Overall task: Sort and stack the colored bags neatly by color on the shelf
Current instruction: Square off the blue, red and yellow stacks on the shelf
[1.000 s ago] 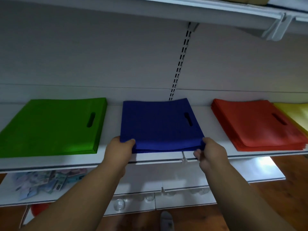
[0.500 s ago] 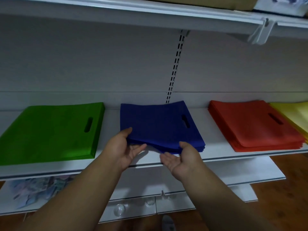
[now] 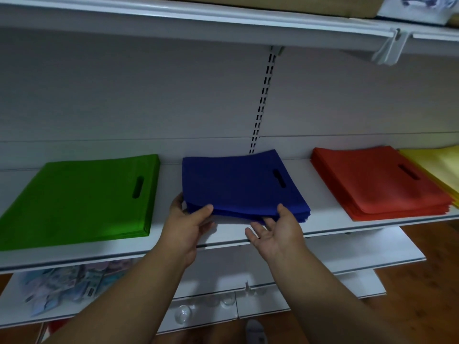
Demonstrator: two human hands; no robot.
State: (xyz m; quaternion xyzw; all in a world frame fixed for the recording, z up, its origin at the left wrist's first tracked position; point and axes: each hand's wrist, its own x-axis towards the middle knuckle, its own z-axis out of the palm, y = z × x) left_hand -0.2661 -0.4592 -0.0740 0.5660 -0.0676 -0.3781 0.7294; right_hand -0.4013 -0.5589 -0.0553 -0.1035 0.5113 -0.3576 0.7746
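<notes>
- Stack of flat blue non-woven bags with die-cut handle slots [image 3: 238,184] lies mid-shelf on the white metal shelf [image 3: 323,219], between the stack of flat green bags [image 3: 82,197] and the stack of flat red bags [image 3: 377,182]; yellow bags [image 3: 437,165] at far right, overlapping the red stack's edge.
- Left hand [image 3: 186,224] grips the blue stack's front-left corner, thumb on top, fingers under.
- Right hand [image 3: 275,229] is palm-up at the front edge, fingers straight and spread, thumb touching the top bag (not a real grip).
- Risk: top bags are already bowed and fanned at the front; a one-sided lift could slide layers apart or off the shelf lip.
- Risk: shoving right could bump the red stack.
</notes>
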